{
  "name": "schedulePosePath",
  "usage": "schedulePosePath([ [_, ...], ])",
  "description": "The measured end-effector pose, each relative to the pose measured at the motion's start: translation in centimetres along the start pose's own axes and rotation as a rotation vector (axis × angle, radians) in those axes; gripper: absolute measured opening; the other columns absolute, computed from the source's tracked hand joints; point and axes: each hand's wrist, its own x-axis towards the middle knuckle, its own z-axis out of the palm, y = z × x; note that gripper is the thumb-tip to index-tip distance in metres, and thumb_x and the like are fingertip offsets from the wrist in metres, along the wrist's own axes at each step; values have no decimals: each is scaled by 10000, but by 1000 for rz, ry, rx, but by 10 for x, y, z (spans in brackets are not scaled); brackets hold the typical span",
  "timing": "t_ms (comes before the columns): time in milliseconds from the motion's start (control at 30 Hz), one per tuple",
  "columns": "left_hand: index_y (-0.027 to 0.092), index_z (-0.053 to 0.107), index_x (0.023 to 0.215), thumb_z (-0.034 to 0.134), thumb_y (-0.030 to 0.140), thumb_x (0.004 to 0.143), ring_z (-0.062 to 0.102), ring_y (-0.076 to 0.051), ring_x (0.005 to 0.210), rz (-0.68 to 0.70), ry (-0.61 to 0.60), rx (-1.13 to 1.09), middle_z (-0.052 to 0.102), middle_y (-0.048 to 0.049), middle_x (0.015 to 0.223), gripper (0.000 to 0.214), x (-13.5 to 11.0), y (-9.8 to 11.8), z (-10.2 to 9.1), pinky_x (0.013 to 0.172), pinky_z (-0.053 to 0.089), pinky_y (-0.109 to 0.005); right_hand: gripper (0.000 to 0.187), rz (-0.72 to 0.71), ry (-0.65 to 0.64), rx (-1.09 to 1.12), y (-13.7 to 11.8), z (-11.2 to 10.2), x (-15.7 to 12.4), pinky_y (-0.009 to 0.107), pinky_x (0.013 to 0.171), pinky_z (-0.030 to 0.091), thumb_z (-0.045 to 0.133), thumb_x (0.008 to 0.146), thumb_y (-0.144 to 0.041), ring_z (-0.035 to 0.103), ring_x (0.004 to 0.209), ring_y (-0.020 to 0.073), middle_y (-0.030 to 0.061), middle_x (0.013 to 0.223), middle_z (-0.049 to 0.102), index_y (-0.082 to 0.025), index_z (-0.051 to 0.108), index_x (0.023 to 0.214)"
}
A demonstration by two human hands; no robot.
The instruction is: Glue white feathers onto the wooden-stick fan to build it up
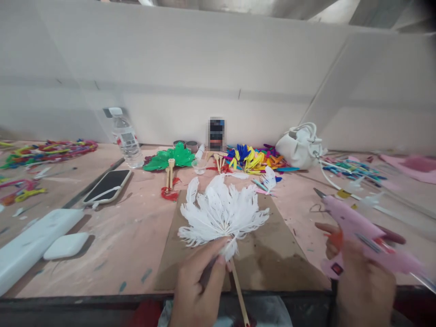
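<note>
My left hand pinches a white feather fan near the point where its feathers meet a thin wooden stick handle. A small white feather shows right at the fingertips, over the fan's base. The fan is spread above a brown board on the table. Off to the right, my right hand grips a pink hot glue gun, its metal nozzle pointing up and left, away from the fan. One finger is by the orange trigger.
Behind the board lie a green feather fan and colourful loose feathers. A white handbag stands right of them. To the left are a water bottle, a phone, a white case and a long white box.
</note>
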Motion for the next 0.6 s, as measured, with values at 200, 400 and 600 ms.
schedulePosePath([
  [200, 242, 769, 972, 644, 383, 984, 564, -118, 516, -223, -18, -312, 681, 11, 671, 189, -3, 5, 6, 511, 478, -194, 538, 23, -148, -631, -1, -11, 32, 404, 614, 394, 395, 883, -672, 620, 647, 352, 118, 558, 579, -239, 654, 696],
  [400, 308, 856, 1058, 583, 325, 1011, 771, -218, 940, -94, -185, -101, 837, -57, 1022, 278, 3, -1, -12, 905, 582, -268, 568, 69, -232, -829, 17, -12, 38, 398, 626, 418, 340, 939, -637, 669, 730, 365, 221, 744, 712, -210, 641, 714],
  [600, 284, 865, 983, 776, 252, 859, 763, -200, 679, -105, -52, -283, 845, -58, 909, 156, 4, -10, -11, 668, 626, -248, 547, -1, -240, -761, 13, -19, 30, 391, 605, 447, 403, 929, -703, 668, 692, 333, 167, 741, 719, -240, 603, 717],
])
